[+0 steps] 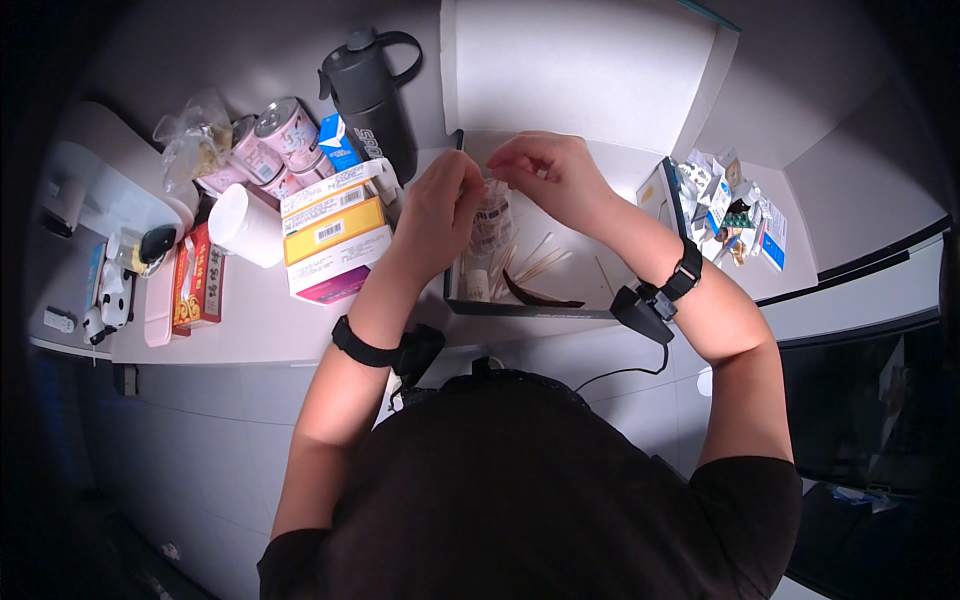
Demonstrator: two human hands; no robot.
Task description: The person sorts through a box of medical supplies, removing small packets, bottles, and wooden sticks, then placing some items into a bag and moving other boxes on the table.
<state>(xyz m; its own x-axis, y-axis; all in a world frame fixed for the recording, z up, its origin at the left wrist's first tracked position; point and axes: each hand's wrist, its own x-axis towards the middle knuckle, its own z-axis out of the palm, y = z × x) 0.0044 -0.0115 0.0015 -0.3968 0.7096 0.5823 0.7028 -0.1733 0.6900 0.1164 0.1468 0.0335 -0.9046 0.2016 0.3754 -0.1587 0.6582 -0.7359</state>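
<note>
A crinkled clear plastic bag [493, 221] with dark printing hangs upright inside an open box [540, 312]. My left hand [441, 214] has its fingertips pinched at the bag's upper left side. From the right, my right hand [555, 176] pinches at the bag's top edge with curled fingers, partly hiding the grip. Below the bag, several cotton swabs [536, 259] lie loose on the box floor. A small white bottle [477, 286] stands in the front left corner. Beside it rests a curved dark brown strip [536, 295].
The box's white lid [577, 67] stands raised behind. Left are medicine boxes [330, 231], a white cylindrical container [246, 223], pink cans [289, 135] and a black bottle [371, 105]. A pile of packets and blister packs [731, 206] lies right. A cable [630, 369] hangs from my right wrist device.
</note>
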